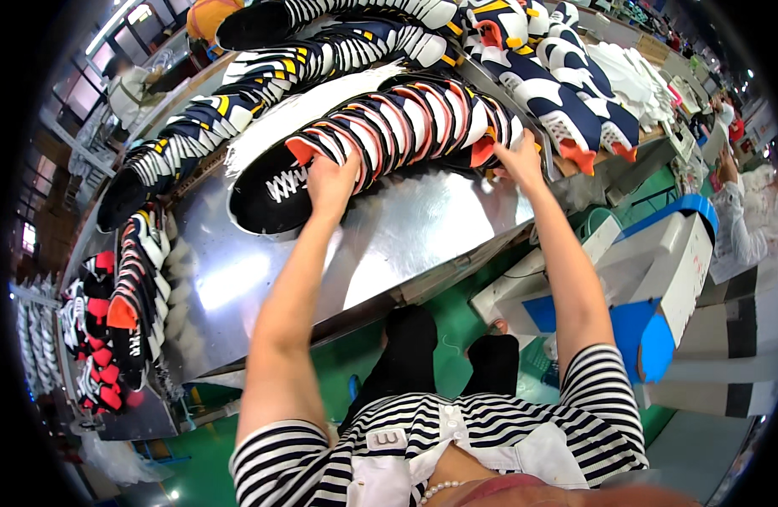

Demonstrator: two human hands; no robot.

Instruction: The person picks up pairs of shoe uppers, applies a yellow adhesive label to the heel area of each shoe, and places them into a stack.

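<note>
A long row of shoe uppers [414, 122], black and white with orange-red linings, lies nested on the shiny metal tabletop [262, 270]. My left hand [331, 182] grips its left end, beside the front upper [270, 193] with a black toe and white laces. At the right end my right hand [520, 158] is closed around the last uppers, next to an orange lining. Most of the fingertips of both hands are hidden in or behind the row.
Behind lies another long row of navy, white and yellow uppers [228, 106]. Navy-and-white uppers [566, 93] and a white pile [630, 76] sit at the back right. More orange-lined uppers [133, 291] lie at the left. A white-and-blue bin [672, 262] stands right of the table.
</note>
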